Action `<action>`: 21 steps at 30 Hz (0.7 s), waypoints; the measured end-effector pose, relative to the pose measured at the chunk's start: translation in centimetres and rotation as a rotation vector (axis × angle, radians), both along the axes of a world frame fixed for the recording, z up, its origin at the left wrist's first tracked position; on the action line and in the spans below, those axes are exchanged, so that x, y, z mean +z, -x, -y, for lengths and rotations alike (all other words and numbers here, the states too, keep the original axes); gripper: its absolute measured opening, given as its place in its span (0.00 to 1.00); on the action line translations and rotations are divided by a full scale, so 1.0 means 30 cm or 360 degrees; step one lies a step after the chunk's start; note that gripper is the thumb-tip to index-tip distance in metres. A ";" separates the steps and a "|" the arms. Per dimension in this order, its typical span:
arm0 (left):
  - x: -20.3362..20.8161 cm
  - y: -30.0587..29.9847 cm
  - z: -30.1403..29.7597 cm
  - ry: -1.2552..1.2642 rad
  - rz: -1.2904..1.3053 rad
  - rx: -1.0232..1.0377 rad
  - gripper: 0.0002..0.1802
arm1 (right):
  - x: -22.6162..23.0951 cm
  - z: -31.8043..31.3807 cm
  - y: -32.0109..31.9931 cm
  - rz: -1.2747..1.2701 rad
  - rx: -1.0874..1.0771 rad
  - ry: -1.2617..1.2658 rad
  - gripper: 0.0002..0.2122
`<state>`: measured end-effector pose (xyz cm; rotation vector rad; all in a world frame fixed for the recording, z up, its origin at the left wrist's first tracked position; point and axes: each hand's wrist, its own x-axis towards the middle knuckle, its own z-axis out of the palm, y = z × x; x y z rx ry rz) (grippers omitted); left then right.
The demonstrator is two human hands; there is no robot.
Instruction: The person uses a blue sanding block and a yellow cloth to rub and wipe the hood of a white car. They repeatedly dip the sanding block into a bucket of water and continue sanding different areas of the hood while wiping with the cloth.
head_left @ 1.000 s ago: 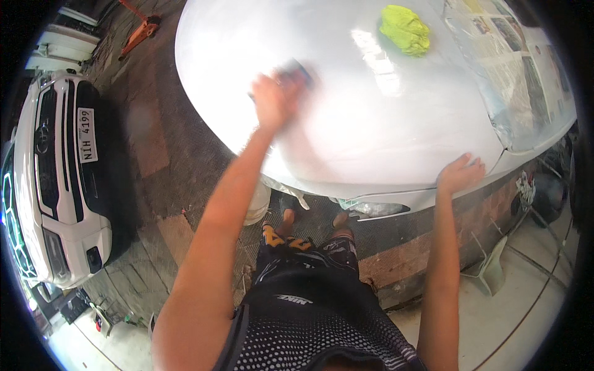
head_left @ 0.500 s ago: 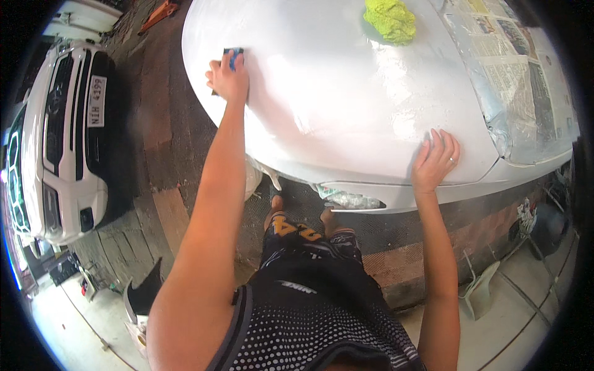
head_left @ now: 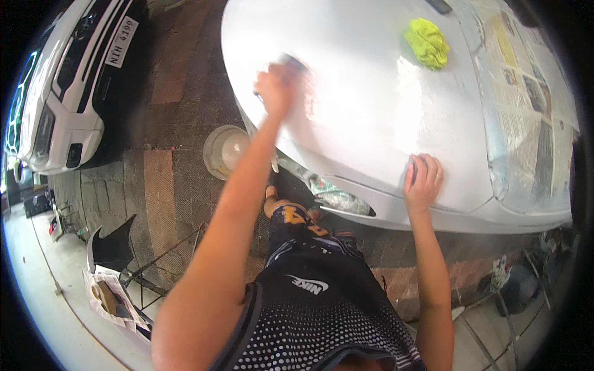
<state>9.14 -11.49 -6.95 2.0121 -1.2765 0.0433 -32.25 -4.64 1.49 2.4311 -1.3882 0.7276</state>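
My left hand [head_left: 276, 89] is closed round a small dark-and-blue sanding block [head_left: 295, 63], pressed to the front left part of a white car hood [head_left: 359, 117]. Motion smears the fingers and the block. My right hand [head_left: 424, 179] lies flat on the hood near its right-hand side edge, holding nothing, with the fingers stretched out. Farther up the hood sits a crumpled lime-yellow cloth [head_left: 427, 44]. The surface looks wet and shiny in places.
Newspaper and clear plastic [head_left: 526, 105] cover the windshield area. A dark block [head_left: 439, 6] lies at the hood's far end. Below the hood are a plastic-covered headlight [head_left: 340, 198] and a bucket [head_left: 213, 154]. Another white vehicle [head_left: 74, 93] stands at left.
The view has shifted, bringing the bucket and the dark block into sight. My left hand has slid the sanding block along the hood, nearer its middle. My right hand stays resting near the edge.
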 end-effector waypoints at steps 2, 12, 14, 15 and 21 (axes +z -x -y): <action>0.079 0.244 -0.179 0.0275 0.0162 -0.0638 0.16 | -0.005 -0.028 0.044 -0.0026 -0.0082 -0.0023 0.12; 0.039 -0.084 -0.013 -0.0042 -0.0159 0.0114 0.14 | 0.009 -0.020 0.002 0.0019 -0.0053 -0.0013 0.09; 0.025 0.110 -0.186 0.0257 0.0005 -0.0465 0.16 | 0.018 -0.019 0.007 0.0070 -0.0059 -0.0008 0.09; 0.070 0.164 -0.253 0.0276 0.0123 -0.0688 0.17 | 0.035 -0.037 0.032 0.0078 -0.0087 -0.0010 0.09; -0.030 -0.307 0.077 0.0078 -0.0123 0.0194 0.16 | 0.461 -0.023 -0.337 0.0757 0.0929 -0.0677 0.09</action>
